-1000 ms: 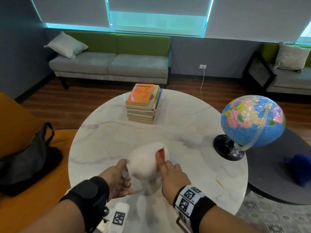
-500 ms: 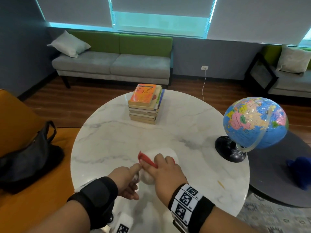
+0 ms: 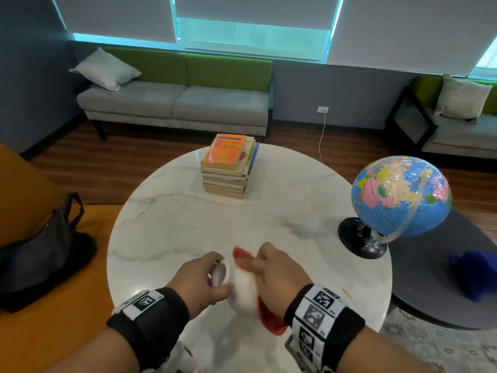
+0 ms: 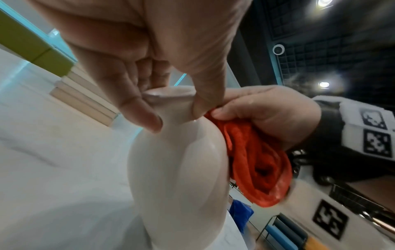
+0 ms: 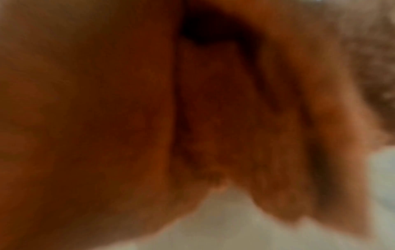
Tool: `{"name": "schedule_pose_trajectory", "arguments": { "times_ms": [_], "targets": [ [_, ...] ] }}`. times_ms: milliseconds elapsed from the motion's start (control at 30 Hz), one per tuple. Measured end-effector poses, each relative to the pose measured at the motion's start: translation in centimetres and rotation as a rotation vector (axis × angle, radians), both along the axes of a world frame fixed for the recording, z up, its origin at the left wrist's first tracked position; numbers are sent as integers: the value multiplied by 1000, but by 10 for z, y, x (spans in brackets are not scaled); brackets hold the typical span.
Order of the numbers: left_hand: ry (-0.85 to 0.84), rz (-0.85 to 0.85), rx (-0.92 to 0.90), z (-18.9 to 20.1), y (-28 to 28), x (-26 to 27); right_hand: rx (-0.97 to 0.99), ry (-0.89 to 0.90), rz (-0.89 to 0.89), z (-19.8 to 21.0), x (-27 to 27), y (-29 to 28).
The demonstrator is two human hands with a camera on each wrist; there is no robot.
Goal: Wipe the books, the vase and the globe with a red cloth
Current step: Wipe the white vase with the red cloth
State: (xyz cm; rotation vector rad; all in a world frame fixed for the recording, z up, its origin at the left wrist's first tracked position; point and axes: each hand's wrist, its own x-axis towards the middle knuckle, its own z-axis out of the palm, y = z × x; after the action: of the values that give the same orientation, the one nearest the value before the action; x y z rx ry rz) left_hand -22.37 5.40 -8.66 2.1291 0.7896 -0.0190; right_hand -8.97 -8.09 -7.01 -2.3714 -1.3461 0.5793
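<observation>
You are pinching the narrow neck of the vase (image 4: 177,162) with your left hand (image 3: 200,281), thumb and fingers curled round it, having tipped it from upright a second ago to lean left at the near edge of the marble table (image 3: 188,219). Your right hand (image 3: 279,273) is now gripping the bunched, fuzzy red cloth (image 4: 256,162) against the smooth, glossy white belly, having slid down from the top. So the vase wipe is progressing, while the far stacked books (image 3: 228,168) and the round globe (image 3: 400,195) at right are waiting.

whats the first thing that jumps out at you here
The white vase, tipped at the near edge of the marble table: the left hand pinches its neck while the right hand presses a red cloth to its side. Next, the bright globe at the table's right edge and the books stacked at the far side.
</observation>
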Motion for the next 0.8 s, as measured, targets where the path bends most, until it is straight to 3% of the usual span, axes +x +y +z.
{"name": "schedule_pose_trajectory", "arguments": {
  "times_ms": [67,133,200,300,400,467,600,700,800],
  "targets": [
    [-16,-61,51,1,-1,1,-46,-46,77,10,-9,6],
    [-59,-98,79,2,-3,2,-49,121,-86,9,5,10],
    [-102,-141,105,5,-5,2,-46,214,-214,-11,30,9],
    [-115,-210,176,9,-5,3,-266,176,-214,-41,50,-8],
    [-87,-241,269,12,-5,7,-293,246,-282,-62,48,-23],
    [-81,-233,310,13,-6,12,-186,338,-274,-62,43,-22],
    [-146,-119,270,10,-7,20,267,526,-338,-22,36,-5],
    [-234,18,138,8,-8,24,386,456,-246,-2,32,6],
    [-256,50,46,1,-4,22,359,291,-111,8,21,12]
  ]
}}
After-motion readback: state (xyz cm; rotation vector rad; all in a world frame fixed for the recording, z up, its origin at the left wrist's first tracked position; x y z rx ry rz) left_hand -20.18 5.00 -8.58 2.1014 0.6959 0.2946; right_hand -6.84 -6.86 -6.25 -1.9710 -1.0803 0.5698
